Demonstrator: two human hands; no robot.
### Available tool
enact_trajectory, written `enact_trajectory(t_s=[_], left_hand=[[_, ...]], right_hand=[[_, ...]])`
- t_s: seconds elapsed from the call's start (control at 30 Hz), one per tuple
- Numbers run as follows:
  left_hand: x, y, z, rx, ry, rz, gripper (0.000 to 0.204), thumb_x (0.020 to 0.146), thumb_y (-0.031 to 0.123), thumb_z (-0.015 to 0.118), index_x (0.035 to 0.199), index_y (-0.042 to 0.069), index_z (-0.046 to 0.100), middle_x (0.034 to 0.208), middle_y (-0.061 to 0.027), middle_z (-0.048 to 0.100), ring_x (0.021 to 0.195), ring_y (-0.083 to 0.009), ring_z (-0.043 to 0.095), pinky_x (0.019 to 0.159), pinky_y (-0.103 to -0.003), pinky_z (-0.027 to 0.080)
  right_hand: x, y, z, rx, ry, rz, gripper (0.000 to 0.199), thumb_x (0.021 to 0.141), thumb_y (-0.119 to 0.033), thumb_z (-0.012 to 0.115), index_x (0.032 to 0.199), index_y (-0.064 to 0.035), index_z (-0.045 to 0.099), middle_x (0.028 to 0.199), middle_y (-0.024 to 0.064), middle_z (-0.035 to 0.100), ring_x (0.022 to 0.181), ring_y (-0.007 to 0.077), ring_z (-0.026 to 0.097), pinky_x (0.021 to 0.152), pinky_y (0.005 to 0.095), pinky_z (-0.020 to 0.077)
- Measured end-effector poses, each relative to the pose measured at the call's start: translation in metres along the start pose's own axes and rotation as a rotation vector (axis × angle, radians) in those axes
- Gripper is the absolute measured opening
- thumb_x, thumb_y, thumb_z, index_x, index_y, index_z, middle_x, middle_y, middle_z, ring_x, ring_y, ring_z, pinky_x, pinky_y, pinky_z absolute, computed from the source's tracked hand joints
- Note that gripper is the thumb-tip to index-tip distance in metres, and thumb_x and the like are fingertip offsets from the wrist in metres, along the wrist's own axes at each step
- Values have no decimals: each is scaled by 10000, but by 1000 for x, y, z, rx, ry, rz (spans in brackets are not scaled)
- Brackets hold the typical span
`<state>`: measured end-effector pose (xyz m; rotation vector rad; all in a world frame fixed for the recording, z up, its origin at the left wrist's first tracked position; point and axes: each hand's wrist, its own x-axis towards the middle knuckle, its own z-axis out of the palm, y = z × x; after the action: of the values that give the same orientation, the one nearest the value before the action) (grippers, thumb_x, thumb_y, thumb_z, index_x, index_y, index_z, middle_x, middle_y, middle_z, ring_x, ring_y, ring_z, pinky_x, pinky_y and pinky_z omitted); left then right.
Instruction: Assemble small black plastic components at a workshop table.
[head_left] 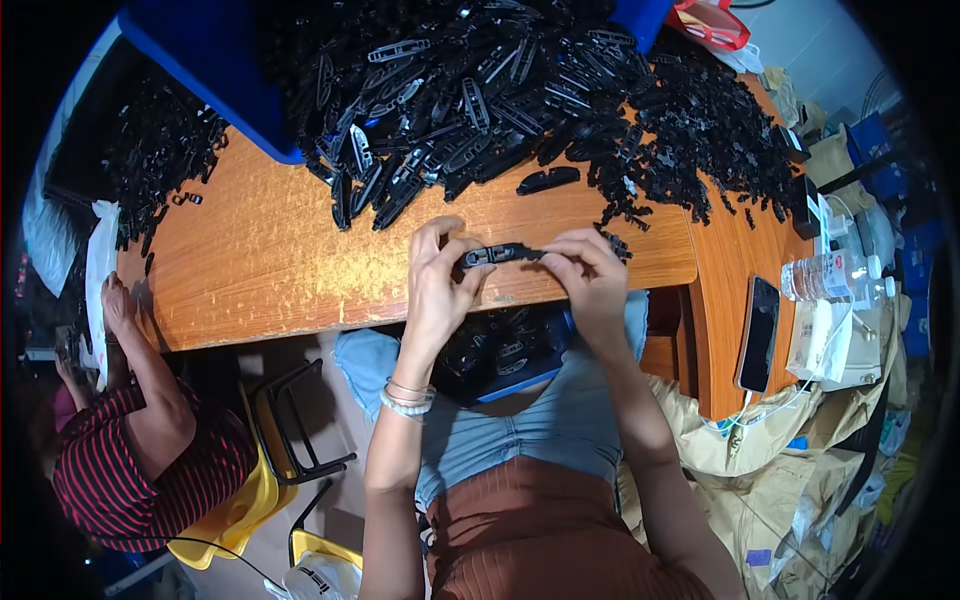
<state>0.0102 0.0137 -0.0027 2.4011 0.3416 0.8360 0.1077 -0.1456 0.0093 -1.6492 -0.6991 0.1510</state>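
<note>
Just above the table's near edge, I hold a long black plastic housing (pixel 492 255) with a recessed, shiny top. Its left end is between the thumb and fingers of my left hand (pixel 436 280), which is closed on it. My right hand (pixel 594 280) pinches a small dark plastic piece (pixel 533 254) at the housing's right end. Whether that piece is fitted into the housing or only touches it, I cannot tell. A similar black housing (pixel 548 180) lies by itself beyond my hands, in front of the big heap of black housings (pixel 470 110).
Small black parts (pixel 715 140) are heaped at the far right. A blue bin (pixel 215 80) stands far left; another blue bin (pixel 530 382) with parts sits at my lap. A phone (pixel 758 335) and plastic bottles (pixel 830 277) are on the right. A co-worker in stripes (pixel 150 460) sits left.
</note>
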Motion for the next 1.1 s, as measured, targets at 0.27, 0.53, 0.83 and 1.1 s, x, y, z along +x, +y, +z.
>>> enact_trajectory(t_s=[0.27,0.53,0.83,1.1], left_hand=[[-10,31,-15,-772,-227,-479,170,776,-42,668,936,-29,610,855,-60,646,738,-114,657,597,-189,498],[-20,34,-14,-1015,-211,-560,185,780,-71,642,948,-15,587,835,-32,611,680,-53,596,545,-153,447],[-28,36,-23,-890,-486,-499,170,857,17,573,1006,-50,621,696,-81,642,549,-100,614,510,-205,483],[46,24,28,-358,-121,-64,221,799,47,632,992,-57,602,889,-135,619,723,-244,618,643,-311,499]], right_hand=[[-2,-8,9,-226,-65,-272,70,725,18,639,794,9,630,932,107,582,877,228,542,752,306,428],[-11,-15,7,-89,-129,-257,204,769,3,645,973,1,624,915,89,601,824,179,571,681,267,444],[-45,-8,-18,371,-440,416,236,841,-10,596,1068,54,611,714,85,641,657,124,616,611,218,460],[-44,2,-27,209,-376,257,136,845,-18,572,957,1,648,813,71,634,643,121,611,562,216,475]])
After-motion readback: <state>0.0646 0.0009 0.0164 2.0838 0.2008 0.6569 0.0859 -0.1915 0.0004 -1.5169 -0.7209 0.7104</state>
